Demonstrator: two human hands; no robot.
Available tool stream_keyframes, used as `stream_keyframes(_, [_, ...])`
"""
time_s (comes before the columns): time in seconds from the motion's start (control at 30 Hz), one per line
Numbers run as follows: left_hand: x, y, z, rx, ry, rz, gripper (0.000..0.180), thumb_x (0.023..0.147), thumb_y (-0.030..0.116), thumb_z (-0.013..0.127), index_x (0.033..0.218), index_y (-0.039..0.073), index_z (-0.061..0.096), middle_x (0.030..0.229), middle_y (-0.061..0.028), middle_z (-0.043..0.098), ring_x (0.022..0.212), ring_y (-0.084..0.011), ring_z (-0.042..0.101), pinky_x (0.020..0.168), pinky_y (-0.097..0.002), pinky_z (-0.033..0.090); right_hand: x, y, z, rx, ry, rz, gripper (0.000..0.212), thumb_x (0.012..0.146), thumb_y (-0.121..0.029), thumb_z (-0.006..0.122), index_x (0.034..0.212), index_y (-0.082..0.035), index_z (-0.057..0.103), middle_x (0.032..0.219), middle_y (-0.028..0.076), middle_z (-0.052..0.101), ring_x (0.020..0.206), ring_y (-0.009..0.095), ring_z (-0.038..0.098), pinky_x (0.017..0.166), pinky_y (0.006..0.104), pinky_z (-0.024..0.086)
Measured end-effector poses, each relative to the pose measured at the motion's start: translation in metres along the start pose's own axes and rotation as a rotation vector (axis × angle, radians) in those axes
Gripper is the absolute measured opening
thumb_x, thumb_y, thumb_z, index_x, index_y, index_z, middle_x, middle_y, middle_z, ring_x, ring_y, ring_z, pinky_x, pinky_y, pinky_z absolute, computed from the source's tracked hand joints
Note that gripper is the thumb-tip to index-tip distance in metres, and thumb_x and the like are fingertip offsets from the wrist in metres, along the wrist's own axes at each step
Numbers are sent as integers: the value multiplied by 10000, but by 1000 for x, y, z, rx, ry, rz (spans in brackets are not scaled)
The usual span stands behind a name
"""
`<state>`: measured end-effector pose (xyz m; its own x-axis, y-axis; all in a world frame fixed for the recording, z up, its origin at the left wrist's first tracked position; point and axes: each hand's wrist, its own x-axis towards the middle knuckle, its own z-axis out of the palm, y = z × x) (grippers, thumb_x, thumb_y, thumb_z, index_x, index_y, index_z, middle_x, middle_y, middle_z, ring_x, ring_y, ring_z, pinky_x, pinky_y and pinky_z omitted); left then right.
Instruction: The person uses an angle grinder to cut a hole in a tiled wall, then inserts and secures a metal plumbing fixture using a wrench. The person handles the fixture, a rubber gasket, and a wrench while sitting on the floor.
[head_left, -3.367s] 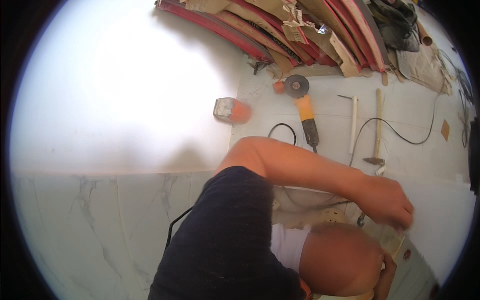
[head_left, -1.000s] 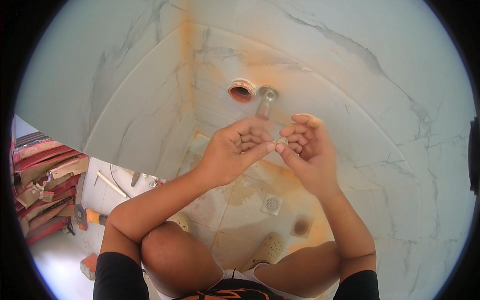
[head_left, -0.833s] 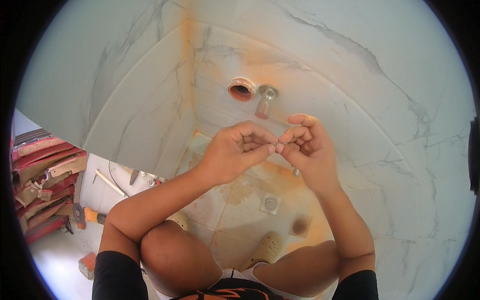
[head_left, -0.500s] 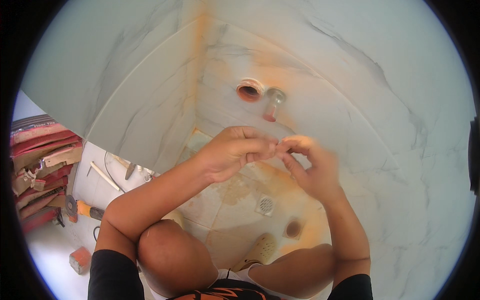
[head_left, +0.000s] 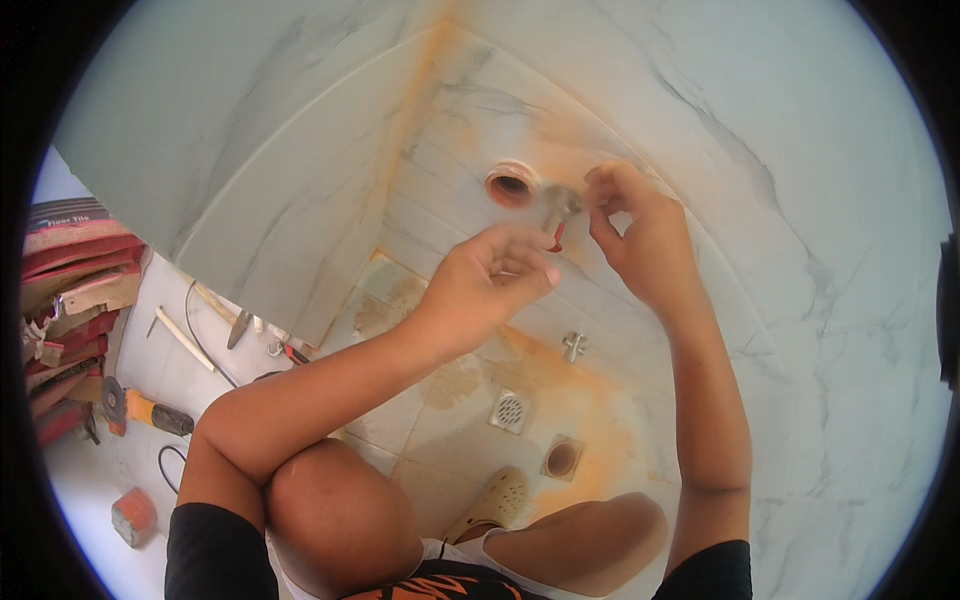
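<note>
fitting work at the wall stub, hands closing in

right hand [head_left: 640, 235] is reaching up to the small metal fitting [head_left: 560, 203] sticking out of the marble wall [head_left: 800, 150], fingertips pinching narrow at its right side; looks like touching, but contact is hard to confirm. left hand [head_left: 495, 280] is hovering just below the fitting, fingers curled narrow as if pinching something small; cannot tell what, if anything, is in it. a short red piece [head_left: 556, 238] is hanging under the fitting, between the two hands.

judgement: this is the thread-on or wrap stage at the stub, not tightening with a tool yet. next move is calling for one hand steadying the fitting while the other works around it with fine fingertip control, square to the wall.

open pipe hole with an orange collar [head_left: 511, 184] is sitting just left of the fitting; inside is dark, contents not visible.

lower down: a second metal stub [head_left: 574, 346] on the wall, a square floor drain grate [head_left: 509, 410], and a round open drain hole [head_left: 561, 458] near it, nothing visible in it. a beige clog [head_left: 492, 503] is sitting on the stained floor beside the drains.

outside the stall to the left: angle grinder [head_left: 135, 408], loose hand tools [head_left: 215, 320], stacked tile boxes [head_left: 65, 290].
</note>
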<state>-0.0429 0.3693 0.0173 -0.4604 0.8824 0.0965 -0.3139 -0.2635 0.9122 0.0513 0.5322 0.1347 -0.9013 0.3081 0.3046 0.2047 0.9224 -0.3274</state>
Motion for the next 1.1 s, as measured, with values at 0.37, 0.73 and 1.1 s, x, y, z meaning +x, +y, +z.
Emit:
stream_keyframes(0.37, [2,-4,-5,39,-34,4,322,991,118,738,1278,21,627,1149,-47,667,1041,-119,618,911,-286,528,18,0,-9,50,-201,13,247,921,68,685,1142,-29,630,1011,84,751,958,239,752,852,363,580])
stream_keyframes(0.73, [10,-11,-8,23,-5,-14,333,997,134,736,1285,14,620,1157,-46,669,1048,-118,616,942,-298,514,16,-1,-2,-46,-141,14,236,938,40,687,1161,-25,649,991,118,762,956,239,749,863,355,568])
stream_keyframes(1.1, [15,-16,-13,22,8,15,325,1001,142,733,1286,28,628,1121,-36,659,1040,-110,601,950,-290,499,1,11,7,-78,-8,-156,184,931,3,684,1104,-53,653,978,131,739,885,327,724,762,392,570])
